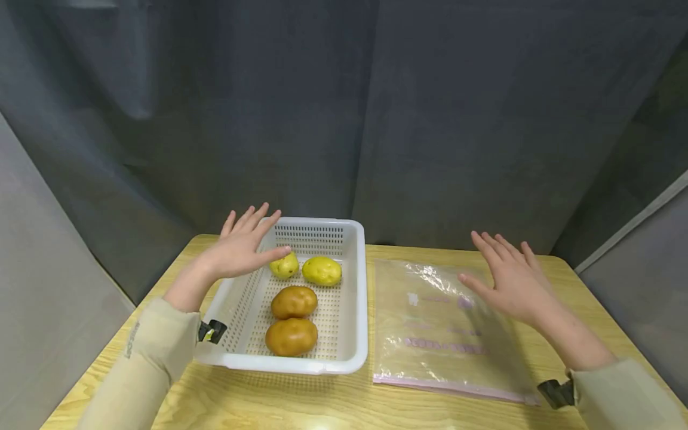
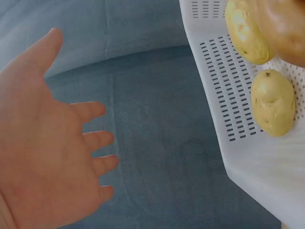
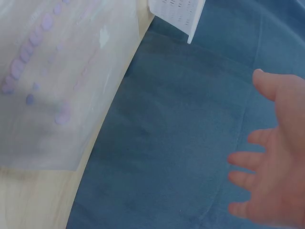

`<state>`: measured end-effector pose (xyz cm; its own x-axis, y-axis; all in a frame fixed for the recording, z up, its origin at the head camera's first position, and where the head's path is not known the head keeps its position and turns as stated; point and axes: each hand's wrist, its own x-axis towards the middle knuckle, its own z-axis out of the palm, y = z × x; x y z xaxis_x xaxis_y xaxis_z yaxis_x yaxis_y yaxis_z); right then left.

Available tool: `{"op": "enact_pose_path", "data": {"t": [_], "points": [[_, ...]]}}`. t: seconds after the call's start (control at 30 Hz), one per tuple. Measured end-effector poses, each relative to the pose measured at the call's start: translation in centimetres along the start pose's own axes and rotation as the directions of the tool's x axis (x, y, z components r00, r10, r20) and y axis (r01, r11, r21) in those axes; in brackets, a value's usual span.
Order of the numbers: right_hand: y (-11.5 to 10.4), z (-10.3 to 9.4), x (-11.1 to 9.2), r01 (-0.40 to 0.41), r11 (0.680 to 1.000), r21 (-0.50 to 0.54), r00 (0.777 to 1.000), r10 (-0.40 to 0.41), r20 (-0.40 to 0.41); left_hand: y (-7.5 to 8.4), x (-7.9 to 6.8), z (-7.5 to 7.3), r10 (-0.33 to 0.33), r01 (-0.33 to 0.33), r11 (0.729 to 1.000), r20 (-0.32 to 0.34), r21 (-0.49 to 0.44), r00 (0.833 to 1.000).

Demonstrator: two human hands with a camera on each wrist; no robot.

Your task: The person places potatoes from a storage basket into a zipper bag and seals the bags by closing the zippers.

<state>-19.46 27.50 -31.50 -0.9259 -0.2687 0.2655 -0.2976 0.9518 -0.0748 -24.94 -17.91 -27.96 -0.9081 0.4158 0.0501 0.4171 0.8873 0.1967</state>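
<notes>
My left hand (image 1: 236, 251) hovers over the left side of a white perforated basket (image 1: 359, 298), fingers spread and holding nothing. Inside the basket lie two brown potatoes (image 1: 291, 337) near the front and two yellow potatoes (image 1: 322, 271) toward the back. One yellow potato (image 1: 285, 266) is partly covered by my left thumb in the head view. On the right, my right hand (image 1: 513, 286) is held up with fingers extended, above the far right part of a clear zip bag (image 1: 430, 322). The bag lies flat, its pink zip edge toward me, with purple print on it.
Basket and bag stand side by side on a light wooden table (image 1: 258, 397). Dark grey cloth (image 1: 457, 119) hangs behind the table, and lighter grey panels (image 1: 48, 239) flank it. A black strap (image 1: 556, 393) sits at the right wrist.
</notes>
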Motion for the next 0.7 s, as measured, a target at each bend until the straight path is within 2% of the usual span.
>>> {"op": "enact_pose_path", "data": {"t": [0.33, 0.7], "points": [[-0.5, 0.5, -0.7, 0.023, 1.000, 0.020, 0.999, -0.022, -0.036, 1.4, -1.0, 0.4, 0.056, -0.055, 0.998, -0.015, 0.003, 0.998], [-0.8, 1.4, -1.7, 0.092, 0.996, 0.007, 0.993, -0.091, -0.071, 3.0, -2.2, 1.3, 0.144, -0.145, 0.989, -0.010, -0.027, 0.989]]}}
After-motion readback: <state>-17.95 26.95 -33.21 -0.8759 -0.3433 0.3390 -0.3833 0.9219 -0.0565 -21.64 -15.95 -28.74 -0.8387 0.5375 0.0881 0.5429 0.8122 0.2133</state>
